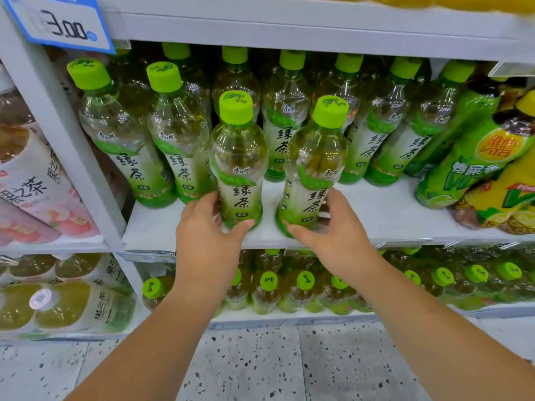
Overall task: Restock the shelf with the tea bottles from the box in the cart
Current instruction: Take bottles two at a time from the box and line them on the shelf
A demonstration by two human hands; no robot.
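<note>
- Two bare arms reach up from 6 o'clock to a white shelf (376, 215) of green tea.
- The left hand (202, 227) holds the left tea bottle (237, 169), just off centre toward 10 o'clock. Its fingers (202, 199) curl round the lower label and the thumb lies across the base.
- The right hand (333, 227) holds the right tea bottle (315, 169), toward 2 o'clock, in the same low grip.
- Both bottles sit at the shelf's front edge, caps leaning slightly toward the camera. Whether their bases rest fully on the shelf cannot be told.
- Behind them, from 10 to 2 o'clock, stands a back row of matching bottles (285, 111).
- Handling, as a judgement: full bottles should feel moderately heavy. The thin clear plastic would give a little under a squeeze, and the film label may be slick. The narrower labelled waist is the surest hold, since a low grip lets the top tip.
- The cart and box are out of view.
- The fingertips behind each bottle are hidden.
- The price tag (58, 21) at 11 o'clock is cut off.
- The yellow-green bottles (477, 163) at 3 o'clock and the pink-labelled packs (34, 198) at 9 o'clock are blurred and partly cropped.
- The lower shelf bottles (304, 282) at 6 o'clock are partly hidden by the arms.
</note>
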